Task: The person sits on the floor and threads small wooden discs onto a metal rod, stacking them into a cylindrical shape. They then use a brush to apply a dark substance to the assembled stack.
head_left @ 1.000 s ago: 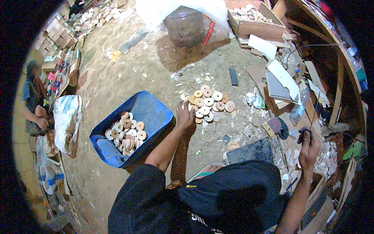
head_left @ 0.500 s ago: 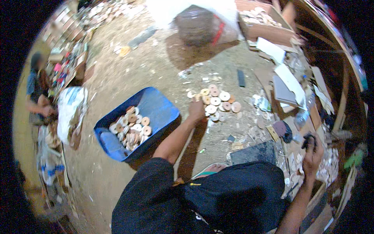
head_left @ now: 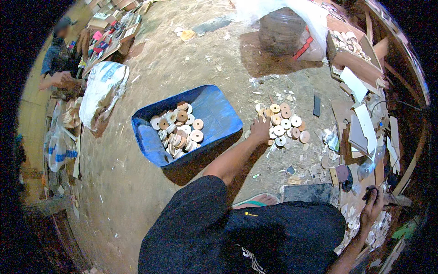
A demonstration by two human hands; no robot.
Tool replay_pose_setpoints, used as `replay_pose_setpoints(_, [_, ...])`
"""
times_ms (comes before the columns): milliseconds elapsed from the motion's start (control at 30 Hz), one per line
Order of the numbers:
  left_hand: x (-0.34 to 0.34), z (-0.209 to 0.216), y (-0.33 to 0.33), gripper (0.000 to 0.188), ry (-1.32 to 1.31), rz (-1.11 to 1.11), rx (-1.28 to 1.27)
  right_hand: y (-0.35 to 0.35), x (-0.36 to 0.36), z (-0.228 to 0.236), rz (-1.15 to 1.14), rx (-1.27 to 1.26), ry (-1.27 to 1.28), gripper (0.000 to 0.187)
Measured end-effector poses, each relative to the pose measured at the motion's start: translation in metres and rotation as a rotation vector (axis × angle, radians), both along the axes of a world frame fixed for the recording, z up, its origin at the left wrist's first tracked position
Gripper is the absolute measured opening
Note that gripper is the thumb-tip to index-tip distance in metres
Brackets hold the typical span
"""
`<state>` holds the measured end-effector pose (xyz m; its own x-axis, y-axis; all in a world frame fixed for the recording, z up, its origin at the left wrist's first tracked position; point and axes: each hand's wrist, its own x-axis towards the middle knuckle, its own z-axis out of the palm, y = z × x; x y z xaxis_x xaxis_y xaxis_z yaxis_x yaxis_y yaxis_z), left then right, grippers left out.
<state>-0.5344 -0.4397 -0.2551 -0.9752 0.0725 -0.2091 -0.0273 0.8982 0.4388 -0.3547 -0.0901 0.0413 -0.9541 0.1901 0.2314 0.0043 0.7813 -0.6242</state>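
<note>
Workshop floor (head_left: 123, 201): dusty brown, littered. Reference for all places: blue tub (head_left: 224, 108), tilted a bit in plan, open side up.

Nearest: own legs (head_left: 287, 228) in black, on tub's near right side, sandalled foot (head_left: 268, 199) poking out past them. Right hand (head_left: 373, 204) well right of tub and nearer than it, fingers curled in on a small dark thing (head_left: 368, 192), too unclear to name. Dark slab (head_left: 310, 193) flat on the floor, also right of tub, near side.

Left hand (head_left: 260, 130) just right of tub, palm down, fingers part bent and slightly spread, tips at the near left edge of the loose discs (head_left: 288, 122). Fingertips partly hidden; can't tell if it has hold of one. Those lie right of tub in an overlapping cluster: round, centre-holed, cream to tan. Same kind inside tub: binned discs (head_left: 181, 130), heaped toward its left end, blue bottom showing at the right.

Farther right of tub: clear bottle (head_left: 370, 167), then white panel (head_left: 366, 124), black strip (head_left: 316, 105). White sack (head_left: 104, 93) left of tub.

Far: wooden box (head_left: 353, 67) of pale pieces, beyond tub to the right; plastic-wrapped bundle (head_left: 283, 32), beyond tub, slightly right; co-worker (head_left: 57, 58) beyond tub, far left.
</note>
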Motion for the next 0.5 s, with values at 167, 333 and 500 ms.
replay_pose_setpoints(167, [-0.011,0.004,0.007,0.072,-0.212,-0.025,0.098,-0.002,-0.004,-0.003,0.022,-0.026,-0.031,0.024])
replay_pose_setpoints(333, [-0.008,-0.017,0.011,0.110,-0.295,-0.105,0.067,-0.007,-0.002,0.000,-0.078,-0.041,-0.030,0.019])
replay_pose_setpoints(500, [0.004,-0.023,0.007,0.051,-0.024,-0.140,0.052,-0.014,-0.002,0.011,0.011,0.104,-0.052,0.022])
